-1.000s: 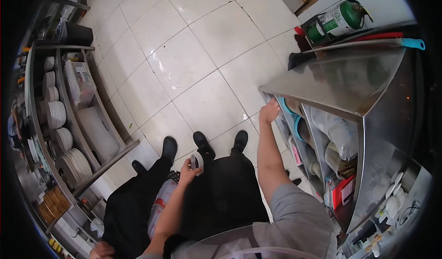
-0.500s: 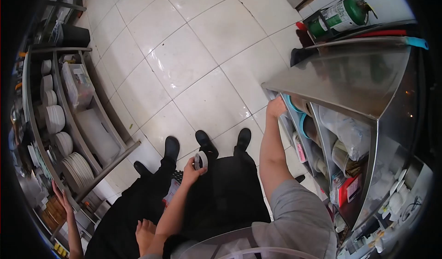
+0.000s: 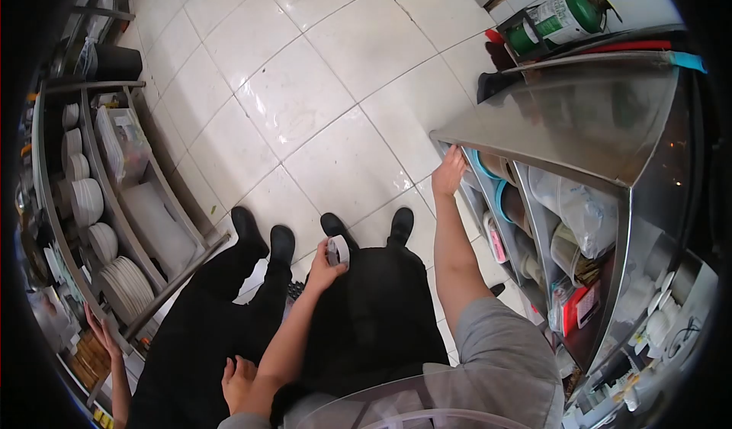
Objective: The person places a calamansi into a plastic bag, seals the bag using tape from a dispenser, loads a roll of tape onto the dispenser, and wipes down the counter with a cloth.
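Note:
My left hand (image 3: pixel 326 269) is wrapped round a pale roll of tape (image 3: pixel 340 252), held above my dark apron. My right arm reaches out to the steel cabinet (image 3: pixel 549 124). At the cabinet's near corner, my right hand (image 3: pixel 448 174) has its fingers stretched out, the tips at the edge under the top. I see nothing held in it. Containers with blue rims (image 3: pixel 509 200) sit on the shelf just beside that hand.
A co-worker in dark clothes (image 3: pixel 191 337) stands close on my left, one hand (image 3: pixel 103 334) near the plate rack. Stacked plates (image 3: pixel 126 288) and a clear plastic box (image 3: pixel 123 143) fill the left shelves. A green fire extinguisher (image 3: pixel 560 21) is beyond the cabinet. The floor is tiled (image 3: pixel 305 93).
My right hand has shifted slightly and its fingers have straightened at the cabinet corner. My left hand has risen a little with the tape. The co-worker's legs and boots have moved.

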Tool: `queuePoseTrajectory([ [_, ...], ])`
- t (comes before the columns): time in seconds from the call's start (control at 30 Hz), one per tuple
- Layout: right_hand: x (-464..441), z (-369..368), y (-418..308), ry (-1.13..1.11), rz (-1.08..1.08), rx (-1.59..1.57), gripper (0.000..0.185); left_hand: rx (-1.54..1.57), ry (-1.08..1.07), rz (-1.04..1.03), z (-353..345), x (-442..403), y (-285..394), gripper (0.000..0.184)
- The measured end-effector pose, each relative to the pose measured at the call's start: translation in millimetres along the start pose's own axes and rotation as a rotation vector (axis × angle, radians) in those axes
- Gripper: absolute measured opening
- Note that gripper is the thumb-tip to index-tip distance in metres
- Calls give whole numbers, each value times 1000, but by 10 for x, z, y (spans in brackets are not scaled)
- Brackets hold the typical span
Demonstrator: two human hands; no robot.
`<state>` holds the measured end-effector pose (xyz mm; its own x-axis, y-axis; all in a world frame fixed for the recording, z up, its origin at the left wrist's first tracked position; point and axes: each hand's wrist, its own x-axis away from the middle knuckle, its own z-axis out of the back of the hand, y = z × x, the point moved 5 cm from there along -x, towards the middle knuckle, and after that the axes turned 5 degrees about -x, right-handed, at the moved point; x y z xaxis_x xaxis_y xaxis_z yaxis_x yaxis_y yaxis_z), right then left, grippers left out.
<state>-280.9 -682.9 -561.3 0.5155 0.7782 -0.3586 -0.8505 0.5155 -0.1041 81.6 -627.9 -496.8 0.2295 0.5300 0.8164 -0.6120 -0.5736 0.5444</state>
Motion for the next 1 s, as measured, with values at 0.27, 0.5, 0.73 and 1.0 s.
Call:
queuePoseTrajectory([
  [0.27,201,-391,384,-164,-775,-425,16,705,-320,52,-382,-1303,923,56],
  [0.5,328,-757,402,-30,-837,-589,31,469,-379,-194,-896,-2218,2041,55],
  [0.73,642,-1234,500,186,-731,-567,40,525,-531,-297,-1207,-2764,1959,48],
  [1.0,918,-1186,669,412,-887,-665,33,444,-562,-295,-1440,-2769,1773,34],
])
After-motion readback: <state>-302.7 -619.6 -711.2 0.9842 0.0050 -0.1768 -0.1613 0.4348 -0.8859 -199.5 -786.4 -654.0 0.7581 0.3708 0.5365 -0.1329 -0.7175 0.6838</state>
